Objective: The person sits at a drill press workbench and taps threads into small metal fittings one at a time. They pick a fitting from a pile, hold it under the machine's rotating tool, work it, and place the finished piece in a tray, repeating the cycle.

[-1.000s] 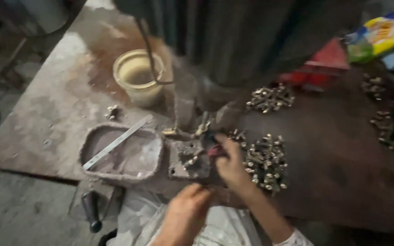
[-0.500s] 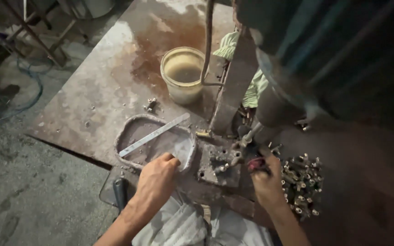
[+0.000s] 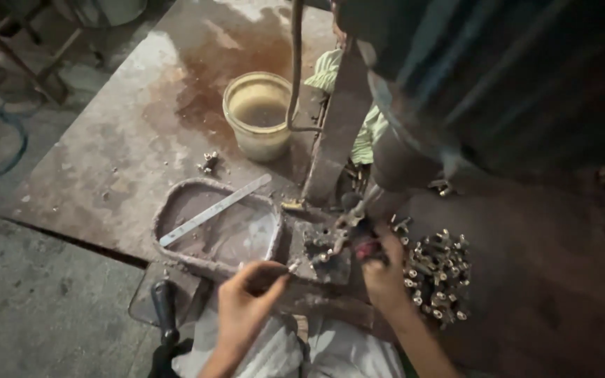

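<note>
Pinching one small part each, two hands (image 3: 246,301) (image 3: 383,269) beside one fitting pile (image 3: 435,276).

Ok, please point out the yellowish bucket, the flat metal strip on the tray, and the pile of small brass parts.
yellowish bucket (image 3: 258,140), head view, front wall.
flat metal strip (image 3: 215,210), head view, middle.
pile of small brass parts (image 3: 437,276), head view, centre.

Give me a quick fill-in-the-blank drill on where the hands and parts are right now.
1. The left hand pinches a small part at the near edge of the ____, beside the block.
2. The right hand rests between the block and the ____ of metal parts.
3. A flat metal ____ lies slanted across the tray.
4. The bucket holds a murky ____.

Missing words: tray; pile; strip; liquid
</note>
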